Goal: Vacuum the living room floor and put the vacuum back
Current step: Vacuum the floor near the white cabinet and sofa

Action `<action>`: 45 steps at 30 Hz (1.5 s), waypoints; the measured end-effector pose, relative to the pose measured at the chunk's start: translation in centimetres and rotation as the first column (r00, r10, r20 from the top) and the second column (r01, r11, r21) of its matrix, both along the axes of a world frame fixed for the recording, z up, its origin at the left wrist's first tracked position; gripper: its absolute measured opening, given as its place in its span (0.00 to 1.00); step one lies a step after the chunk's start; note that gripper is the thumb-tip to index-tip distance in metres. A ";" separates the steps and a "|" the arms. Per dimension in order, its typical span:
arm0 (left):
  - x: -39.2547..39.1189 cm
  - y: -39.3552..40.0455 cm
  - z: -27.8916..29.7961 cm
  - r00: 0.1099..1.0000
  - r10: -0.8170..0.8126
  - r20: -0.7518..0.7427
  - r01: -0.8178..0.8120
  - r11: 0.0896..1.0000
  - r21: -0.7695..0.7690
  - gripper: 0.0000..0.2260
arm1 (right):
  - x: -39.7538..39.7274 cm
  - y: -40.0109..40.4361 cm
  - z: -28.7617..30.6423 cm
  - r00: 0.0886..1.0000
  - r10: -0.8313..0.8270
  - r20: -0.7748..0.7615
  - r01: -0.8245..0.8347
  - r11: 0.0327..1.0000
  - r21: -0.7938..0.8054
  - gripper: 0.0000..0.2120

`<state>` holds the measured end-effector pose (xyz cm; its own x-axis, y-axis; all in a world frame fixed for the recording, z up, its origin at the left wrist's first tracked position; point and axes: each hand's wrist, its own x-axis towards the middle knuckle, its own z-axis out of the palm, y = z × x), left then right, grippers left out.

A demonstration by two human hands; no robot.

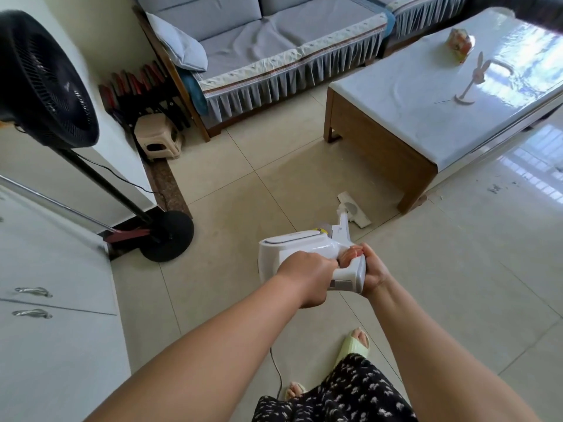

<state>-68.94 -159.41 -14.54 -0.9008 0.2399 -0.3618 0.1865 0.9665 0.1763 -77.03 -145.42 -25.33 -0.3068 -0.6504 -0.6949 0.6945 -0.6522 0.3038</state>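
— Fingers of both my hands are curled round the handle of the vacuum. My left hand grips it from the left side, my right hand wraps it from the right, fingertips showing over the top.

— And where does the vacuum sit?

— I hold its white body in front of me, above the floor. Its tube slants down and away to the floor head, which lies flat on the beige tiles just beside the near corner leg of the coffee table.

— What do you see around it?

— On the table's white cover stands a small rabbit figure, with a colourful packet further back. A grey sofa runs along the far side. To my left stands a black fan on a round base, next to a white cabinet. A small beige stool sits by the sofa's end. Dark specks lie on the tiles at the right. A thin cord trails on the floor near my feet, which wear green slippers.
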 end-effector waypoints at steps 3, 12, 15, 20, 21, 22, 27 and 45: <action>-1.3 0.5 -0.4 1.000 -0.012 0.005 0.012 1.000 0.007 0.11 | -1.4 0.6 -0.4 1.000 0.009 -0.017 -0.008 0.999 0.053 0.08; -8.5 1.1 -0.7 1.000 -0.010 0.017 0.010 1.000 0.014 0.13 | -8.3 1.7 -1.9 0.999 -0.037 -0.003 0.037 0.997 0.066 0.06; -11.0 1.3 -0.4 0.999 -0.043 0.027 0.043 0.999 0.002 0.12 | -10.1 1.9 -1.6 0.997 -0.072 0.003 0.071 0.995 0.070 0.04; -14.2 1.0 -0.1 0.997 -0.065 0.039 0.065 0.998 -0.003 0.13 | -12.7 1.6 -0.8 0.992 -0.118 0.036 0.115 0.991 0.067 0.05; -15.0 1.1 -0.2 0.997 -0.062 0.038 0.062 0.998 -0.009 0.13 | -13.4 1.7 -0.7 0.991 -0.122 0.048 0.118 0.991 0.068 0.04; -15.2 1.0 -0.2 0.997 -0.062 0.036 0.063 0.998 -0.013 0.13 | -13.5 1.7 -0.5 0.991 -0.126 0.053 0.122 0.990 0.070 0.04; -17.1 1.3 0.1 0.996 -0.070 0.049 0.071 0.997 -0.012 0.15 | -15.0 2.1 0.5 0.993 -0.108 0.051 0.104 0.992 0.071 0.01; -15.1 -2.0 2.7 0.997 0.056 0.047 -0.056 0.998 0.001 0.13 | -14.5 -1.6 1.1 0.993 -0.112 0.032 0.110 0.992 0.065 0.21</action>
<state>-84.07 -161.37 -11.88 -0.8950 0.1905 -0.4034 0.1236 0.9747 0.1861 -91.56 -147.02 -24.20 -0.3491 -0.5687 -0.7448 0.6067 -0.7429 0.2829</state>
